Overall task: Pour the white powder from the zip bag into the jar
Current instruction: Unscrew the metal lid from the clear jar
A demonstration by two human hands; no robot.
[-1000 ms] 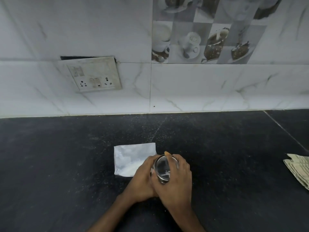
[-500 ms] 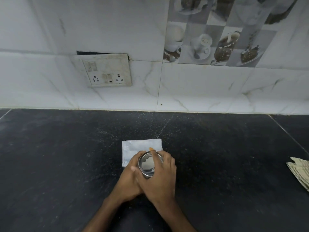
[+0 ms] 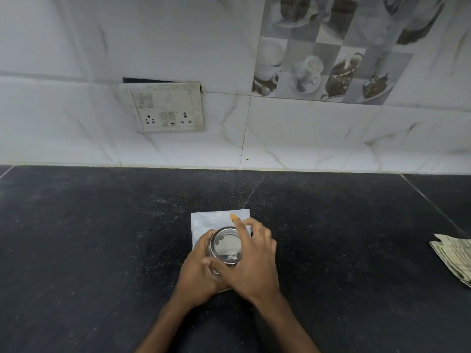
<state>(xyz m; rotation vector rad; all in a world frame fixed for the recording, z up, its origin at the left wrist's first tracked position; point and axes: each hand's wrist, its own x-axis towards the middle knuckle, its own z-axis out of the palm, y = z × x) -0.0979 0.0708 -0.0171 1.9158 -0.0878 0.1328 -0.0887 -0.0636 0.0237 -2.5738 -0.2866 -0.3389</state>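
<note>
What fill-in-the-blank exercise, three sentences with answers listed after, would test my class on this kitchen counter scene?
1. The left hand and right hand together hold one glass ____.
2. The zip bag lies flat on the dark ____.
3. The switch panel is mounted on the tiled ____.
Answers: jar; counter; wall.

Your desk (image 3: 102,238) is dark speckled stone, dusted with pale grains. A white zip bag (image 3: 211,220) lies flat on it, partly under your left hand (image 3: 198,276) and right hand (image 3: 252,263). Well to the right of your right hand lies a folded striped cloth (image 3: 453,256).
</note>
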